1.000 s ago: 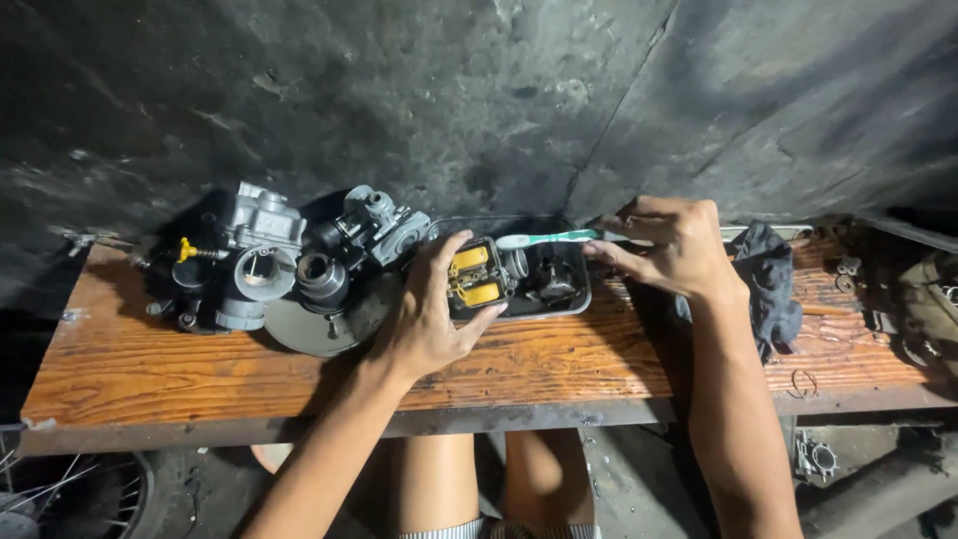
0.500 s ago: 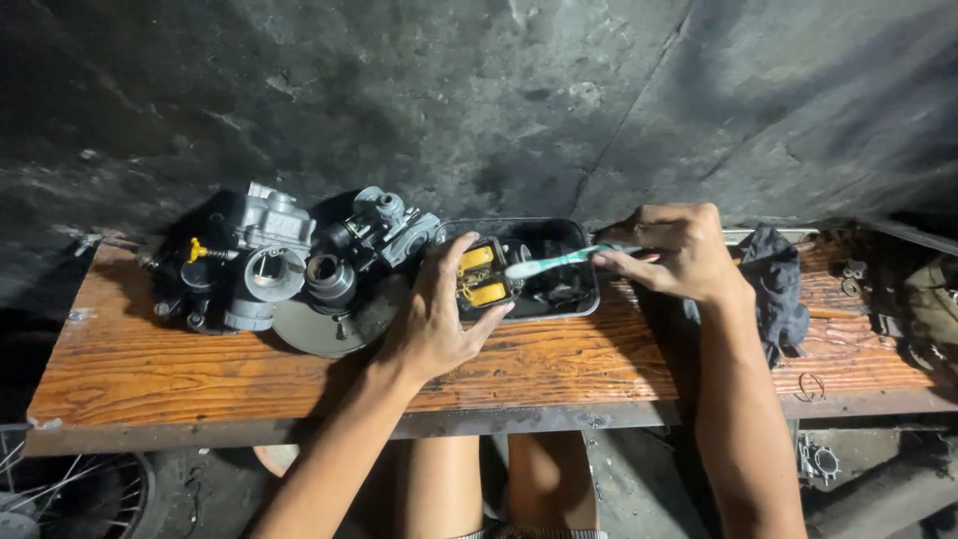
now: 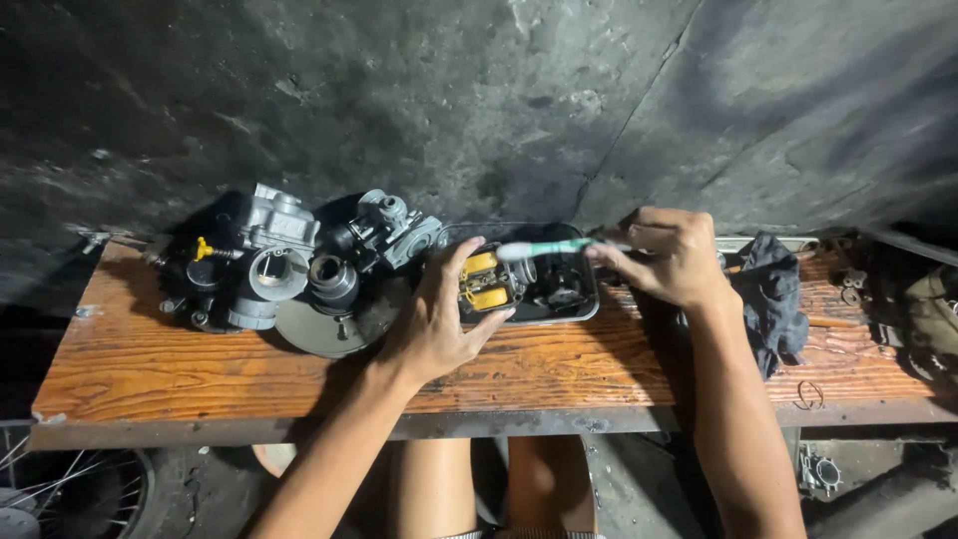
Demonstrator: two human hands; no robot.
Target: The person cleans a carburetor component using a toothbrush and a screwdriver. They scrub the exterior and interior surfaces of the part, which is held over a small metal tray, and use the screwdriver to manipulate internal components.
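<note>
My left hand (image 3: 431, 324) grips a small metal part with yellow floats (image 3: 483, 280) at the left end of a dark metal tray (image 3: 585, 305) on a wooden bench. My right hand (image 3: 671, 255) holds a teal-handled toothbrush (image 3: 547, 248) by its handle. The white bristle head points left and rests just above the yellow-float part.
Two grey carburetor bodies (image 3: 269, 250) (image 3: 384, 230) and a round metal lid (image 3: 317, 324) lie on the wooden bench (image 3: 180, 364) to the left. A dark rag (image 3: 773, 299) and small rings sit to the right. A dark wall rises behind. My knees show below the bench edge.
The toothbrush head dipped toward the yellow-float part, then rose a little and now sits over it. My left hand keeps its grip on the part.
</note>
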